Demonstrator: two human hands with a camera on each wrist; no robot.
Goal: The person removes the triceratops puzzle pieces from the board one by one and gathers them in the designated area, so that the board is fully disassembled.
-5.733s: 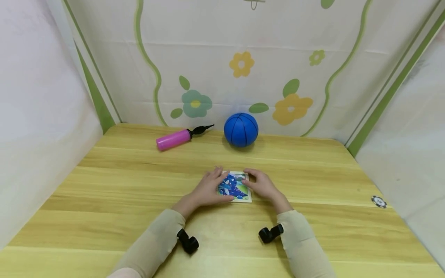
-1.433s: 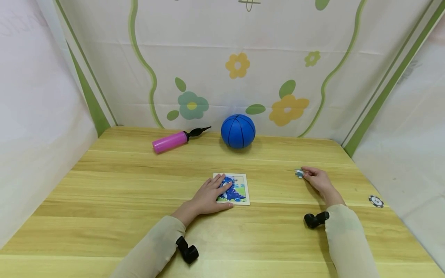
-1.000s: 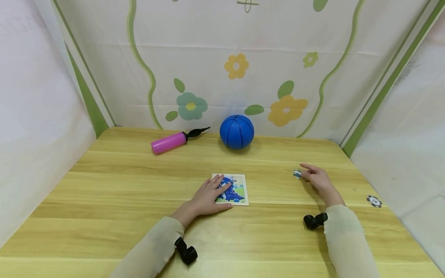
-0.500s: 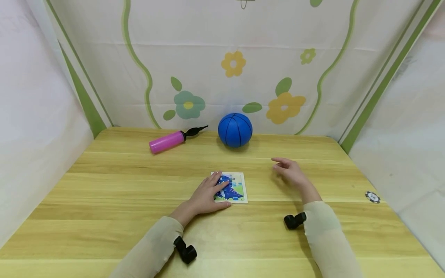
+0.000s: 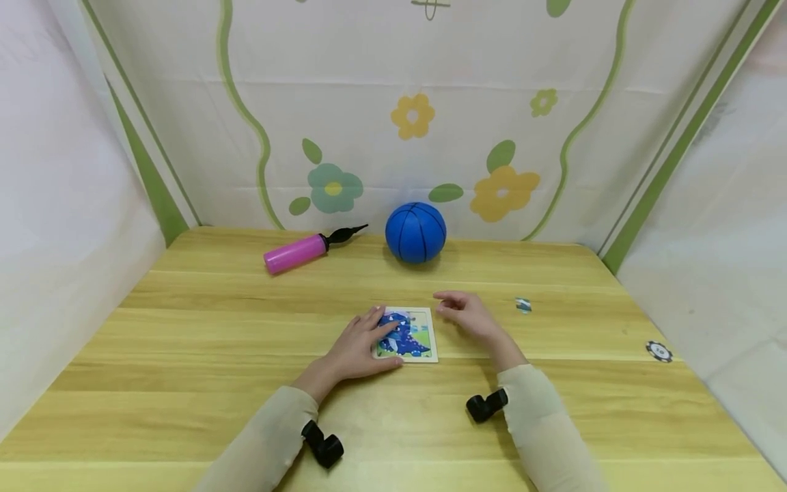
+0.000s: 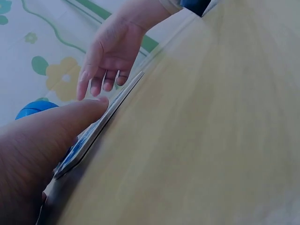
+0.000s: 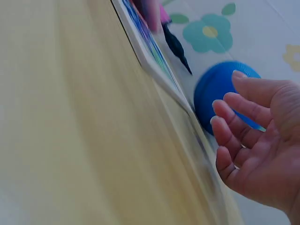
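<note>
A small jigsaw puzzle (image 5: 424,339) in a white frame lies flat on the table, its picture a blue dinosaur on green. My left hand (image 5: 355,346) rests on its left part with fingers spread, covering that side; the thumb lies along the near edge. Just off the puzzle's right edge is my right hand (image 5: 470,318), with loosely bent fingers and nothing in them. The right wrist view shows this right hand (image 7: 258,136) raised above the tabletop, fingertips apart. A loose puzzle piece (image 5: 523,305), white and blue, lies on the table to the right of the right hand.
Along the back of the table (image 5: 184,383) are a pink hand pump (image 5: 296,255) with a black nozzle and a blue ball (image 5: 415,232). A round black-and-white chip (image 5: 659,351) lies near the right edge. Flower-printed fabric walls (image 5: 344,102) stand behind and at both sides.
My right hand has let go of the puzzle piece, leaving it on the table at the right, and has swung left to the puzzle. The left hand has slid slightly left on the puzzle.
</note>
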